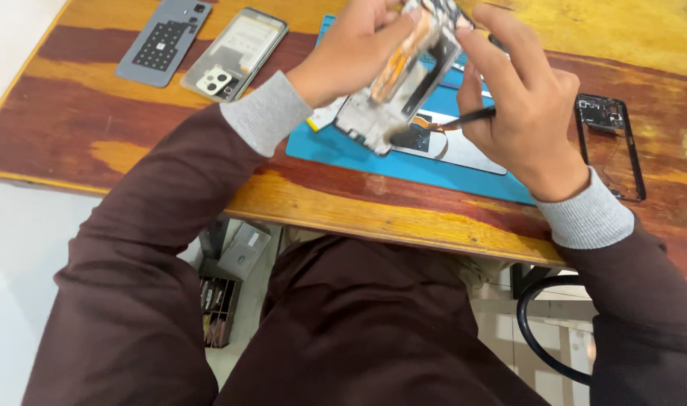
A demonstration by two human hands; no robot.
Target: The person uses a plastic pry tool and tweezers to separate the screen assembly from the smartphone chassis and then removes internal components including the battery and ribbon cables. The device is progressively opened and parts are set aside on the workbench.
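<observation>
Holding an opened phone frame (pixel 404 83) tilted above the blue mat (pixel 358 150), left hand (pixel 351 53) fingers closed around its upper edge; right hand (pixel 524 105) fingers pinching a thin black tool (pixel 471 116) against the frame. Lying apart on the wooden worktop (pixel 95 135): grey back cover (pixel 163 41), transparent case (pixel 234 53), black bezel (pixel 610 146).

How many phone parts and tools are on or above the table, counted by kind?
Back covers: 2
Opened phone body, in left hand: 1
Black frame: 1
Thin black tool, in right hand: 1
Blue mat: 1
Total: 6
</observation>
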